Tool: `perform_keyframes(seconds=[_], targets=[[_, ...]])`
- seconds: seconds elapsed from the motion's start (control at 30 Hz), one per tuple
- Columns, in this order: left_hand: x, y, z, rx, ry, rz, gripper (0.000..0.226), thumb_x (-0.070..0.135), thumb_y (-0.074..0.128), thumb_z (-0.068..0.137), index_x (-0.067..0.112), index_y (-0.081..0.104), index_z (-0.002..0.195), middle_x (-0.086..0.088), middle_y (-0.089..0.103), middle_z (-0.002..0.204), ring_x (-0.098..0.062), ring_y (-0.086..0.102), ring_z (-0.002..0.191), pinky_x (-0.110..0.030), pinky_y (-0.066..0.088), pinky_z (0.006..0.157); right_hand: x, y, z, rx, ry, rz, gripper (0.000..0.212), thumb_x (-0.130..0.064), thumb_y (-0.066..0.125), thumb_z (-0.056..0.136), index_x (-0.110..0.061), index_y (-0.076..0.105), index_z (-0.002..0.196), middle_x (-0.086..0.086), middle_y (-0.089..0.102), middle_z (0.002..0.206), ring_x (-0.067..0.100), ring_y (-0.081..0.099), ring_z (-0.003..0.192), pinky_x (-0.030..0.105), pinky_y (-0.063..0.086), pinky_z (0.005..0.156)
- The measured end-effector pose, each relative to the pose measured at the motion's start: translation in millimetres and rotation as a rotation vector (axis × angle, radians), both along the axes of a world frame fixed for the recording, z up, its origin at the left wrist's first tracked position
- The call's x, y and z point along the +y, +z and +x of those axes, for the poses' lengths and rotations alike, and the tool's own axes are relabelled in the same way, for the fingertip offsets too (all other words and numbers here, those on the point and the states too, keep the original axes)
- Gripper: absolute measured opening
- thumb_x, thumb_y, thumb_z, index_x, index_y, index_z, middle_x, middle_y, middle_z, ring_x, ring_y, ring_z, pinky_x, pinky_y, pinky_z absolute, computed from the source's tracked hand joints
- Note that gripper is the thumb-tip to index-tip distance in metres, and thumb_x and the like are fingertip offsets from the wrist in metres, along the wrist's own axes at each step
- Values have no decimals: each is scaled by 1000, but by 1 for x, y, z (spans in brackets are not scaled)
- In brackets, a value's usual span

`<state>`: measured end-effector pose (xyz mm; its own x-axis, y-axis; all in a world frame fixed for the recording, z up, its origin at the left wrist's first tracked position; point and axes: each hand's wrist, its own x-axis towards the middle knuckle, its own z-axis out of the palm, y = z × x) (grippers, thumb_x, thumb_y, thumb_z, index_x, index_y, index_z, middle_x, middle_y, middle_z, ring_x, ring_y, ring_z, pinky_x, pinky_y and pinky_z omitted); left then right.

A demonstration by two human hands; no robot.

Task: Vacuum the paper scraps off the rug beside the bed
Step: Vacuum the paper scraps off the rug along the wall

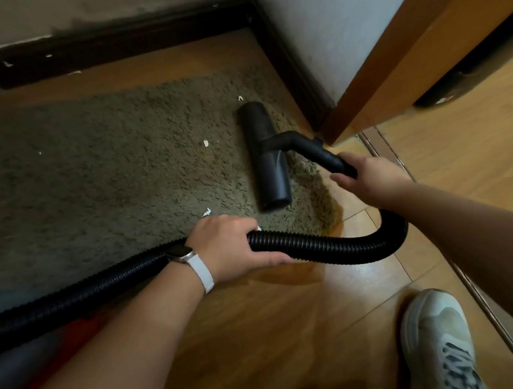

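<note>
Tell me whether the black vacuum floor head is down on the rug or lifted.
Down: the black bar-shaped floor head lies flat on the shaggy grey-brown rug, no gap showing.

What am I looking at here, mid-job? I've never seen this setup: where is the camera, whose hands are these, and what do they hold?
One picture, from a camera worn on the person's head, looking down. No machine arms, just two bare hands. The left hand, wearing a watch, grips the ribbed black hose. The right hand grips the rigid wand, whose floor nozzle lies on the shaggy rug. A few white paper scraps lie on the rug near the nozzle. A shoe stands on the wood floor.
</note>
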<state>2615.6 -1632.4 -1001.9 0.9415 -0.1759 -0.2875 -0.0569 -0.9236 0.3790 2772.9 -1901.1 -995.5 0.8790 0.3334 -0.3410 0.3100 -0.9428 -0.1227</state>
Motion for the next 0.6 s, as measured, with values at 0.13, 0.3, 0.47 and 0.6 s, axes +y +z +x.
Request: perform_keyframes(seconds=[0.13,0.3,0.47,0.6], targets=[[-10,4,6,-15,-30,-17,79,99,25,55,27,53,74,13,56,69,-8,55,69,-31,49,74,-20,2,1,-45,-150,-35,30,-53,51,96,-31,50,118,1,61,77,21,61,67,39,57,60],[-4,3,4,-26,-6,-27,81,100,24,52,28,53,73,13,55,67,-5,54,67,-29,49,71,-10,5,3,-57,-155,-28,26,-52,50,97,-30,51,113,2,61,77,21,61,66,40,57,59],[11,6,-2,-58,64,0,86,100,21,47,25,54,73,13,56,67,-8,56,68,-27,39,61,18,6,5,-69,-146,42,30,-51,49,99,-29,51,120,-1,59,77,18,59,65,33,51,54],[27,10,-4,-32,159,-15,79,98,27,49,26,51,71,13,55,67,-8,55,68,-28,39,60,49,13,17,-70,-77,68,32,-49,47,101,-26,50,122,0,60,78,19,59,64,30,44,50]])
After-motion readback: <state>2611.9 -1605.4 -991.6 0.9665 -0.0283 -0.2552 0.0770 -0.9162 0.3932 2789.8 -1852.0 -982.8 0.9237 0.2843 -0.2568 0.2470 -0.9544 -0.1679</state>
